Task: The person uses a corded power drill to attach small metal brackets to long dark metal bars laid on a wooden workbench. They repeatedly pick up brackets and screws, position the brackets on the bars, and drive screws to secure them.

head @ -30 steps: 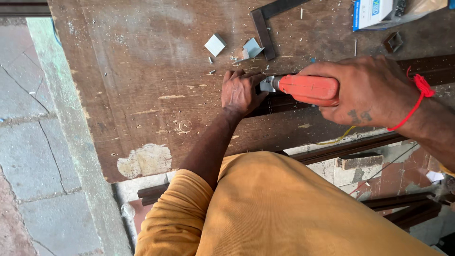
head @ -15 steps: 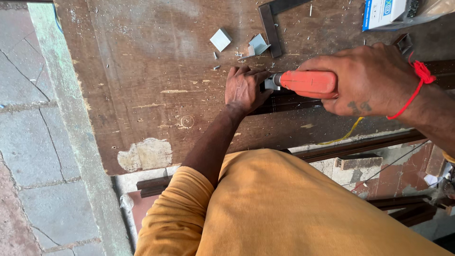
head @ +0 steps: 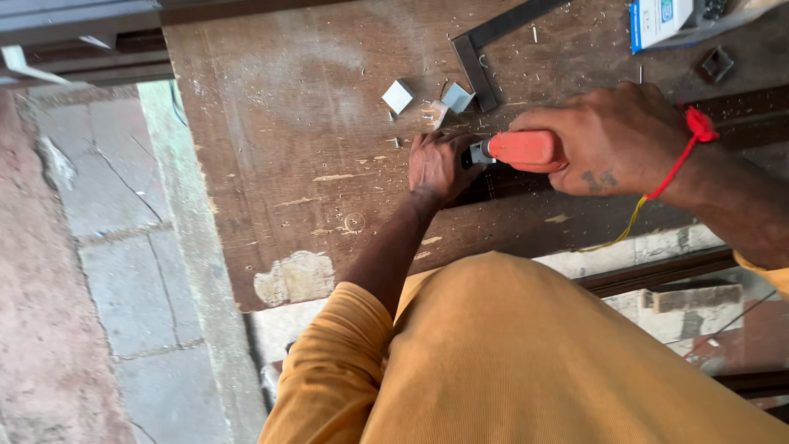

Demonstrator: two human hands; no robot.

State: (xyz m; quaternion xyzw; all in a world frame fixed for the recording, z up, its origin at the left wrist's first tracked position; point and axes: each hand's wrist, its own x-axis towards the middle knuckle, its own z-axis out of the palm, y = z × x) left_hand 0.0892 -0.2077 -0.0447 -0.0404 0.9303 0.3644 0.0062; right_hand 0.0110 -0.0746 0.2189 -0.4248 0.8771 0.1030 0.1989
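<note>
Tool: orange power tool [head: 526,150], rigid, likely moderately heavy; best held around its body.
Right hand [head: 612,141]: wrapped tight around tool.
Left hand [head: 438,164]: flat, fingers closed, pressing dark strip [head: 509,182] on workbench [head: 279,148].
Location: tool tip at left hand.

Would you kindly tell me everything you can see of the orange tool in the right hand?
The tool has a smooth orange body that looks like plastic, ending at its left in a dark and silvery nose. It lies roughly level across the picture, nose pointing left, over a dark strip on the worn wooden bench. The right hand wraps around its rear, hiding that part. The left hand is pressed down right at the nose. Its working tip is hidden.
</note>
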